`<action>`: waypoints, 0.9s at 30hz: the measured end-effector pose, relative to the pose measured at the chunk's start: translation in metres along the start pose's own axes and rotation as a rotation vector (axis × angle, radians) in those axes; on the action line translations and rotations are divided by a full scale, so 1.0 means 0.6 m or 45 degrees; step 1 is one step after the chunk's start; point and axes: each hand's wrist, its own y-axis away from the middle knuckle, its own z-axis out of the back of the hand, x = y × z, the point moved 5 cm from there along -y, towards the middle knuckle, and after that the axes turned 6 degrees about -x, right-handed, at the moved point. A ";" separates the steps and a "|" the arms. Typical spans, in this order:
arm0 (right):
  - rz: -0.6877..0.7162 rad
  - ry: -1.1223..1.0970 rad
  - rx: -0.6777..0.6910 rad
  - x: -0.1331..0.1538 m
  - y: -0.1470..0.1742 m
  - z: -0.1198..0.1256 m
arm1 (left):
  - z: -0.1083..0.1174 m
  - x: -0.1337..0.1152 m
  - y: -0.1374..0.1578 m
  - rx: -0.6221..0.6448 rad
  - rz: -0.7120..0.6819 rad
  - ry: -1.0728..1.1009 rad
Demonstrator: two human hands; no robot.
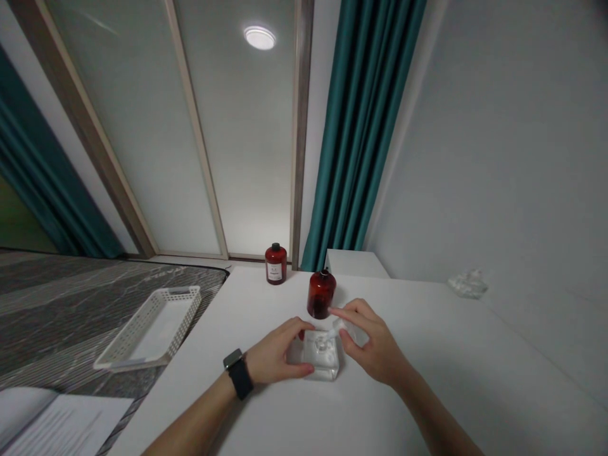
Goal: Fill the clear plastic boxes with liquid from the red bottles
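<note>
A square clear glass bottle (322,356) with a round opening on top stands on the white table. My left hand (280,354), with a dark watch at the wrist, wraps its thumb and fingers around the left side of this bottle. Just right of the opening, my right hand (373,339) pinches a small clear piece (342,327) between thumb and fingers; it is tilted toward the bottle, and its exact kind is hard to make out. Behind them is an uncapped amber bottle (321,296), close to my right fingertips. Farther back stands a labelled amber bottle (275,265) with a black cap.
To the left, a white perforated basket (154,329) lies on a dark patterned surface, with an open booklet (66,421) nearer me. A crumpled clear plastic bag (468,284) rests at the table's back right by the wall. A white box (356,263) stands behind the table.
</note>
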 end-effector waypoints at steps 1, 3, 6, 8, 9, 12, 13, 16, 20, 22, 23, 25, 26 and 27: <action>-0.011 0.003 0.018 0.002 -0.002 -0.004 | 0.000 0.002 0.000 -0.001 0.006 0.006; -0.039 -0.003 0.035 0.004 -0.002 -0.016 | -0.002 0.006 -0.001 -0.006 0.025 0.030; -0.087 -0.023 0.008 -0.002 0.007 -0.034 | -0.003 0.016 -0.001 -0.021 0.086 0.100; -0.136 -0.035 -0.062 -0.010 0.019 -0.041 | -0.004 0.022 0.000 -0.029 0.134 0.129; -0.161 -0.040 -0.104 -0.015 0.025 -0.044 | -0.005 0.024 0.000 -0.032 0.154 0.131; -0.201 -0.050 -0.188 -0.024 0.041 -0.049 | -0.004 0.024 -0.001 -0.038 0.184 0.118; -0.205 -0.052 -0.199 -0.026 0.045 -0.051 | -0.004 0.023 -0.001 -0.039 0.187 0.116; -0.224 -0.067 -0.203 -0.028 0.051 -0.057 | -0.002 0.019 -0.001 -0.044 0.185 0.120; -0.267 -0.083 -0.160 -0.028 0.055 -0.068 | -0.002 0.019 -0.001 -0.042 0.156 0.137; -0.274 -0.086 -0.144 -0.028 0.059 -0.072 | -0.003 0.022 -0.002 -0.040 0.143 0.145; -0.276 -0.087 -0.141 -0.028 0.061 -0.074 | -0.004 0.023 -0.001 -0.040 0.140 0.147; -0.282 -0.093 -0.142 -0.030 0.064 -0.077 | -0.004 0.024 -0.001 -0.042 0.138 0.140; -0.288 -0.096 -0.144 -0.031 0.066 -0.078 | -0.004 0.024 -0.001 -0.043 0.139 0.133; -0.295 -0.101 -0.141 -0.032 0.067 -0.079 | -0.004 0.024 -0.001 -0.043 0.141 0.124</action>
